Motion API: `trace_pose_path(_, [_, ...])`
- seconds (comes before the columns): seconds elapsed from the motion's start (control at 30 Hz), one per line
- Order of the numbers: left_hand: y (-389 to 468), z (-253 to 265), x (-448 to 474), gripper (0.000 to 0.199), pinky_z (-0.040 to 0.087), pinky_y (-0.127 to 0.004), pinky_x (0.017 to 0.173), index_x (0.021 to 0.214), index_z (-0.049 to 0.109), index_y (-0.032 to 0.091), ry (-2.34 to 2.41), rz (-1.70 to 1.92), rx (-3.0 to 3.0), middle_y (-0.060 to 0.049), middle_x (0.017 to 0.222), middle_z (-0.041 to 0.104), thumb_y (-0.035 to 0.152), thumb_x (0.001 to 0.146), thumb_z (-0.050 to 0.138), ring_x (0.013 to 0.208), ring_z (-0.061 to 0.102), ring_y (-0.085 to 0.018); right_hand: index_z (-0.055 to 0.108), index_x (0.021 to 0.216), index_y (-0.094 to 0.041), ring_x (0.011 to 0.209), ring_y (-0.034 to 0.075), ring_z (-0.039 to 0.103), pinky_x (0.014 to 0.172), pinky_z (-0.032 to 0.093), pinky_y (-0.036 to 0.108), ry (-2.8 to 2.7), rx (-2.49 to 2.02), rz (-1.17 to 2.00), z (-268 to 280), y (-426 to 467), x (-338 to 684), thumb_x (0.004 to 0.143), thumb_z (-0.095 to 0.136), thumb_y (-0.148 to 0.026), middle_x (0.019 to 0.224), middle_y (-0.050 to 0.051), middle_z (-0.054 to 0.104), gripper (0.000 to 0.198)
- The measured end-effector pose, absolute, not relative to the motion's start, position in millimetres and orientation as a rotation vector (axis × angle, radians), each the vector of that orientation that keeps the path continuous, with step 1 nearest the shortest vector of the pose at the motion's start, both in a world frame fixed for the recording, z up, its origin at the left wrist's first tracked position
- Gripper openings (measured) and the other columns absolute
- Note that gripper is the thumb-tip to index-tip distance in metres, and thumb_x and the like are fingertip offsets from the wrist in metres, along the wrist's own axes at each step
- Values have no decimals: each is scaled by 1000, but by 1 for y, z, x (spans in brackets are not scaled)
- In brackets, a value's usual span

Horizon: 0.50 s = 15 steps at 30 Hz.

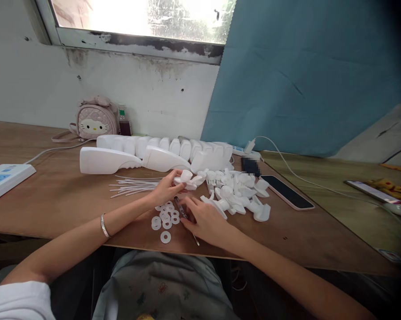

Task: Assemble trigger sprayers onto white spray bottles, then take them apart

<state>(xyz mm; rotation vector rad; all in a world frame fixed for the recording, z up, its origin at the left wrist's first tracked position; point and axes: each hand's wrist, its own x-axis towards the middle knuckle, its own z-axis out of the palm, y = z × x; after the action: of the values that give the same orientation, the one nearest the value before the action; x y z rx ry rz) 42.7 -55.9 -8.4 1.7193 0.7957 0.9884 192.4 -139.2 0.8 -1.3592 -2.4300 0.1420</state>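
Note:
My left hand [167, 190] is closed on a white plastic part [187, 178] with curved, flared pieces, held just above the table. My right hand [209, 221] reaches low over the table, thumb and fingers apart around a thin metal tool [179, 206]. The thumb hides the tool's middle, and its far tip shows below the hand; its exact kind is unclear. Flat white ring washers [166, 218] lie loose between my forearms. A heap of similar white plastic parts [235, 189] sits right beside my right hand.
White strips [135, 186] lie left of my left hand. Large white handled housings [110, 161] line the back. Phones [287, 192] and a charging cable [280, 153] are at the right. A power strip [7, 178], pink bag [97, 118] and bottle [124, 124] stand left.

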Motion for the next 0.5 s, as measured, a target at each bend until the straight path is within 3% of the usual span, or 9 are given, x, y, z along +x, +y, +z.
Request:
trace_pose_path(0.2, [-65, -3, 45, 26, 41, -24, 54, 92, 43, 19, 1176, 858, 2162, 2, 56, 57, 39, 78, 52, 58, 60, -18, 52, 99, -17, 63, 14, 53, 56, 39, 27, -2458, -1456, 67, -14, -155, 206, 78, 42, -12, 89, 6, 56, 24])
trace_pose_path(0.37, [-76, 0, 59, 28, 40, -27, 58, 87, 45, 18, 1469, 629, 2578, -5, 72, 62, 38, 71, 57, 70, 62, -24, 53, 100, -16, 68, 16, 56, 60, 44, 28, -2389, -1446, 53, -18, -168, 224, 77, 43, -10, 88, 7, 57, 26])
trace_pose_path(0.5, [-81, -3, 67, 44, 40, -28, 58, 100, 42, 16, 1501, 517, 2636, -7, 76, 64, 45, 70, 57, 72, 62, -25, 55, 99, -16, 65, 13, 56, 59, 45, 25, -2295, -1386, 78, -12, -183, 238, 78, 43, -11, 83, 5, 57, 25])
